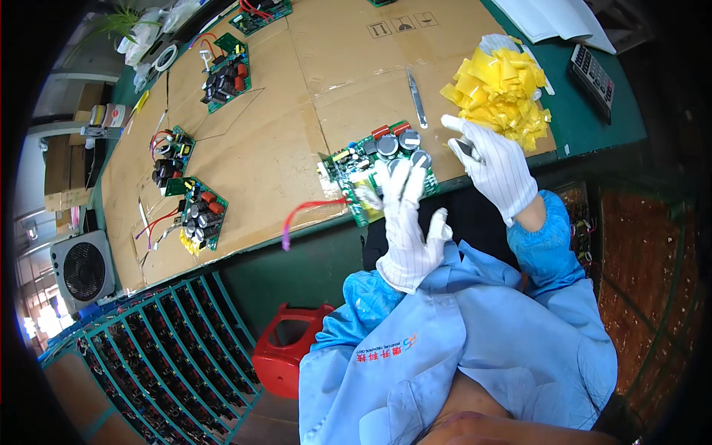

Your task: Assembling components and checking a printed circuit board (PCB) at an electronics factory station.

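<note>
A green circuit board (363,167) with grey-topped capacitors and red parts lies at the near edge of the cardboard-covered bench. My left hand (411,233), in a white striped glove, rests on its near right side, fingers stretched and apart over the capacitors, hiding part of the board. Red wires (315,206) trail from it to the left. My right hand (495,165), gloved the same way, is raised right of the board, below a heap of yellow tape pieces (500,93). Its fingers are bent around something small and dark that I cannot make out. Tweezers (417,98) lie beyond the board.
More circuit boards (226,78) with wires stand along the left side of the cardboard (274,126). A calculator (592,81) and open papers (552,18) are at the far right. Below left are a red stool (285,363), a rack of boards (170,356) and a fan (83,268).
</note>
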Available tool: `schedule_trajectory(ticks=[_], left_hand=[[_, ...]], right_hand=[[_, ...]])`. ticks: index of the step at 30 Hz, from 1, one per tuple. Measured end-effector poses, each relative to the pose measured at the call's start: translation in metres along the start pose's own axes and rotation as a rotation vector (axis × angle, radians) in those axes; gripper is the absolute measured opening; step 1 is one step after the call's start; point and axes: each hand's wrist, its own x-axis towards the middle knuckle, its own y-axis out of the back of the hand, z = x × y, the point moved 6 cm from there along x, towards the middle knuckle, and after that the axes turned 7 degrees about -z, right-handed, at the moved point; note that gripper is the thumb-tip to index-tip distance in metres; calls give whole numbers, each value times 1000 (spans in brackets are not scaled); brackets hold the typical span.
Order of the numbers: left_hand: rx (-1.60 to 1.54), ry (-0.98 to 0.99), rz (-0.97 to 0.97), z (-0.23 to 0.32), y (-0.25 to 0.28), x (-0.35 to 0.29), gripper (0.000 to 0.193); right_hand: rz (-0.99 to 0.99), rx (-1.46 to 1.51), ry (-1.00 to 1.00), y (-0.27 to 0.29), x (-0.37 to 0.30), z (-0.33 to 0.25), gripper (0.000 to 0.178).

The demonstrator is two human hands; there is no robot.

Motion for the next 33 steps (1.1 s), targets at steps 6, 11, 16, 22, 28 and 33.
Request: schedule_trajectory(ticks=[6, 11, 16, 22, 28, 33], left_hand=[[67, -616, -565, 48, -7, -13, 56], [385, -467, -197, -1, 36, -49, 32], [771, -363, -75, -4, 72, -34, 36], [714, -332, -332, -8, 46, 9, 47], [702, -199, -300, -18, 33, 13, 61], [621, -261, -157, -24, 35, 7, 52]], right_hand=[[89, 112, -75, -6, -36, -11, 34], [-82, 59, -28, -31, -53, -16, 58], [-25, -56, -2, -38, -38, -7, 47], [97, -81, 72, -42, 0, 18, 32], [-52, 29, -64, -31, 3, -9, 67], [-91, -148, -32, -45, 12, -14, 97]])
